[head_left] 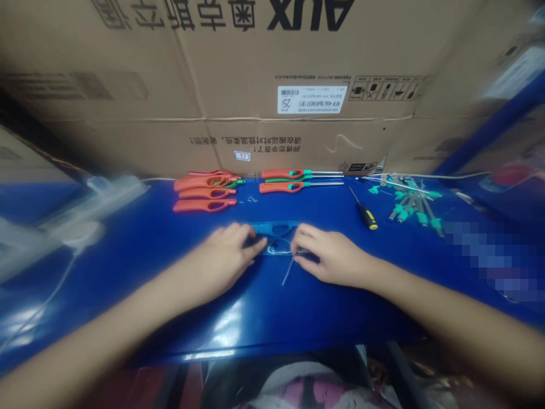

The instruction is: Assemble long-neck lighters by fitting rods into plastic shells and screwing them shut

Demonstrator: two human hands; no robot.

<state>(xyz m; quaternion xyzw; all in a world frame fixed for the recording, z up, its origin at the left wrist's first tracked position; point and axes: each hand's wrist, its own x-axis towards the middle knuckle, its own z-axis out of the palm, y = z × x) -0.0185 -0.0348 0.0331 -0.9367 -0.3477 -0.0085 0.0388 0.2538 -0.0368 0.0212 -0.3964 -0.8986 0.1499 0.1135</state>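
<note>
Two blue lighter casing halves (pixel 279 228) lie one behind the other at the middle of the table, between my hands. A small dark part and a pale wire (pixel 279 251) show in the nearer half. My left hand (pixel 232 253) is closed at the left end of that half, fingertips together by the dark part; its exact grip is hidden. At the right end, my right hand (pixel 326 253) pinches with thumb and forefinger. A thin, pale strand (pixel 287 272) hangs out below those fingertips, too fine to identify surely.
Behind my hands lie several orange lighter casings (pixel 204 205) and lighters with metal tubes (pixel 281 187). To the right are a screwdriver (pixel 367 216) and a pile of green-ended metal tubes (pixel 411 204). A power strip (pixel 114 193) stands left; a cardboard sheet (pixel 238 68) backs the table.
</note>
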